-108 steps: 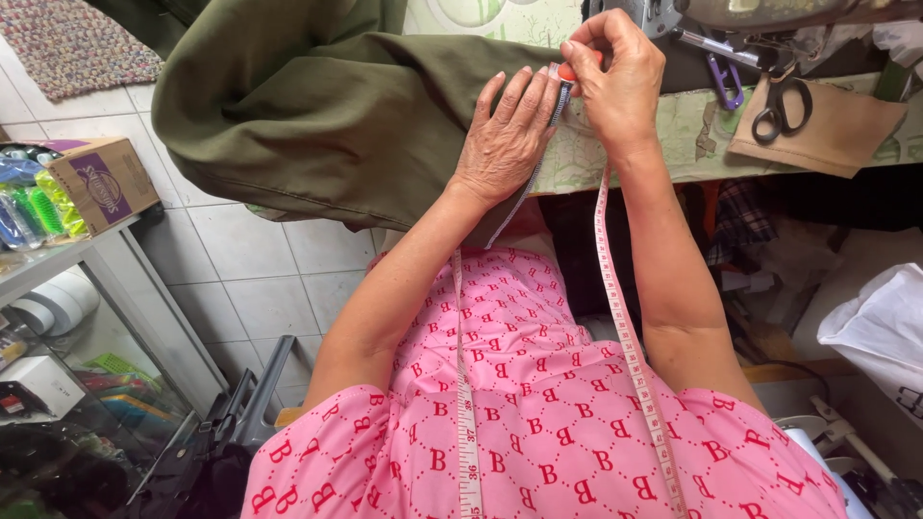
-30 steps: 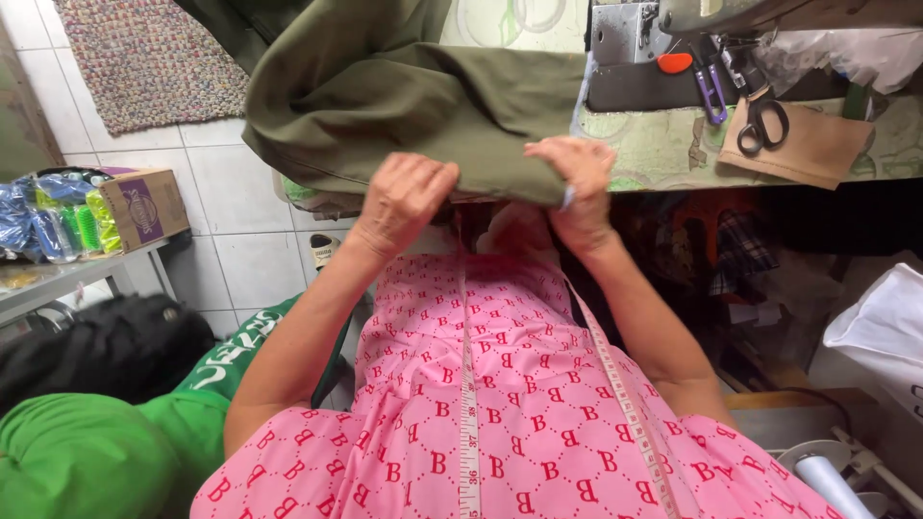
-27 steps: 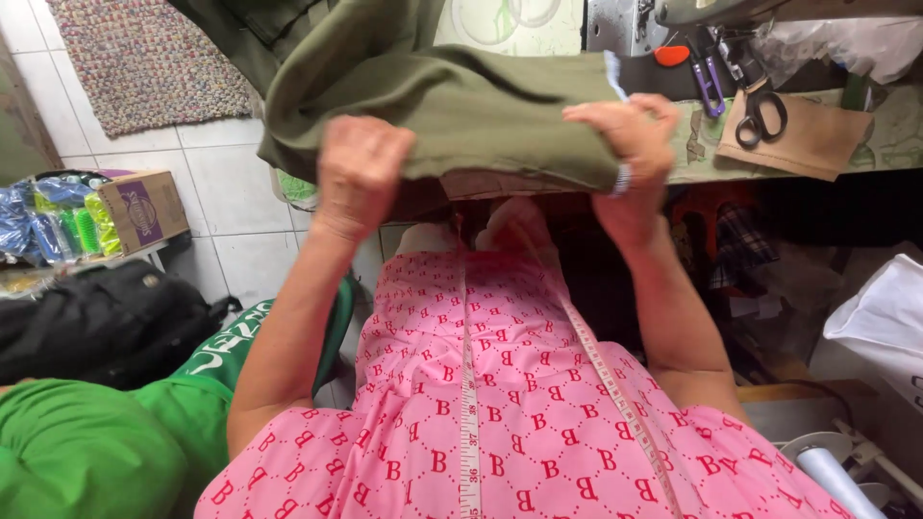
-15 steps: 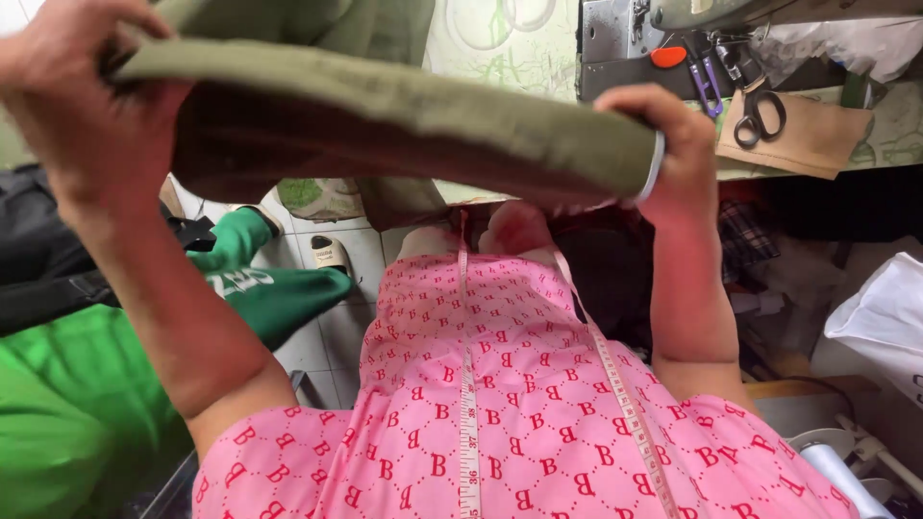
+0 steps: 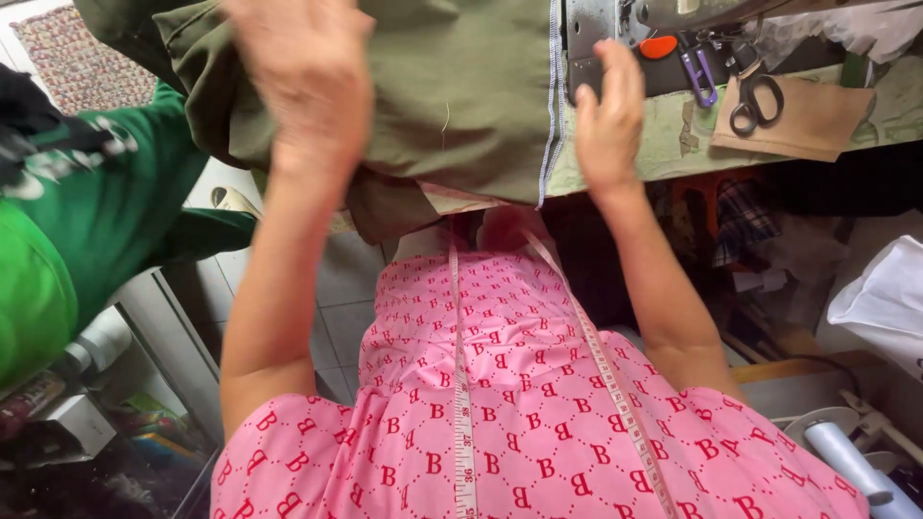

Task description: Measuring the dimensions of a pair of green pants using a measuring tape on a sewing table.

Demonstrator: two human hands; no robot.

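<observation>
Left hand raised, blurred, palm down; right hand flat, fingers extended forward.

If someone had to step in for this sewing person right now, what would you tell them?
Left hand: open, palm flat on the olive cloth, holding nothing.
Right hand: open, resting on the cloth's stitched edge near the sewing machine.
The cloth lies spread over the table edge. A tape measure hangs over the pink lap. Scissors lie on brown card to the right.
Done: cloth laid on the table. Left: no stitching under way that I can see.
</observation>
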